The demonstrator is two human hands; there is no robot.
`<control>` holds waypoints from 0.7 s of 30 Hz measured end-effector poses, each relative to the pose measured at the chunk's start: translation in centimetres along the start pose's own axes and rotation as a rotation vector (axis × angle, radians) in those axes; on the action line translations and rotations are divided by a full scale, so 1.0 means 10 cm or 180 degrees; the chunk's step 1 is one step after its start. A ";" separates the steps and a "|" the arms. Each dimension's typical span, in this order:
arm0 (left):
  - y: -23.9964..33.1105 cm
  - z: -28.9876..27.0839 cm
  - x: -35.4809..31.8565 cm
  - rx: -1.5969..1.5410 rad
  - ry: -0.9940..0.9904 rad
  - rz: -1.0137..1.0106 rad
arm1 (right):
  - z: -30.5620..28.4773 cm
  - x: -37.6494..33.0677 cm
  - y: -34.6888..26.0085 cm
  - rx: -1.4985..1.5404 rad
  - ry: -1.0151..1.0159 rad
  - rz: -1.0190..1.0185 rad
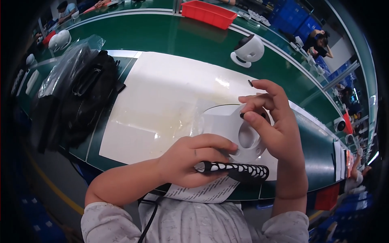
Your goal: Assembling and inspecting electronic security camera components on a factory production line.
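Observation:
A glossy white plastic housing (pixel 219 121) with a round opening rests on the white sheet (pixel 137 117) in front of me. My left hand (pixel 194 160) is closed round a black-and-white patterned strip (pixel 239 168), its exact kind unclear. The index fingertip of that hand meets the housing's near edge. Over the housing's right side, my right hand (pixel 271 117) pinches a small black piece (pixel 242 115) between thumb and finger. Another small dark piece (pixel 250 83) sits at the tip of its raised index finger. Part of the housing is hidden behind the fingers.
Black pouches and clear plastic bags (pixel 87 77) lie at the left. Beyond the sheet stands a white camera-like device (pixel 249 49) with a black face. A red bin (pixel 208 14) is at the far edge of the green bench (pixel 162 34). A printed paper (pixel 202 192) lies near my lap.

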State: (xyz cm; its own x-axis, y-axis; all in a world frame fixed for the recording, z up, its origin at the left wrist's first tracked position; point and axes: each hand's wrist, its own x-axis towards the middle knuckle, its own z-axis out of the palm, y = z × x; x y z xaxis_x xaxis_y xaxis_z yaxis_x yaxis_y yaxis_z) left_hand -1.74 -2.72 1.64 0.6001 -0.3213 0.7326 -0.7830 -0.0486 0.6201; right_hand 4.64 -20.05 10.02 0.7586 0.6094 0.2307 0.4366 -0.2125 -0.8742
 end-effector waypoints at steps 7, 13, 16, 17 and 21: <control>0.00 -0.01 0.01 -0.0077 0.0009 -0.0056 | 0.03 -0.09 -0.07 -0.2412 0.0272 -0.1340; -0.05 -0.05 -0.05 -0.0066 0.0081 -0.0043 | 0.10 -0.17 -0.12 -0.3263 0.0371 -0.1292; -0.05 -0.07 -0.04 0.0089 -0.0004 -0.0003 | 0.09 -0.24 0.02 -0.2520 0.0597 -0.1310; -0.06 -0.08 -0.04 0.0138 -0.0059 0.0053 | 0.10 -0.26 0.04 -0.1851 0.0445 -0.1162; -0.10 -0.06 -0.06 0.0151 0.0025 0.0226 | 0.17 -0.34 0.05 -0.1366 -0.0065 -0.0471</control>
State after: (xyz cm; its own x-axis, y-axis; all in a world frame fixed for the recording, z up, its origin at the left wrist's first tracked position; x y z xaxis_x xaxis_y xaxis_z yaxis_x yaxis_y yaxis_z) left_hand -1.22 -1.95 0.75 0.5438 -0.3182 0.7765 -0.8304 -0.0708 0.5526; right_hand 1.50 -20.93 8.06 0.6652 0.6710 0.3275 0.7037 -0.4168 -0.5754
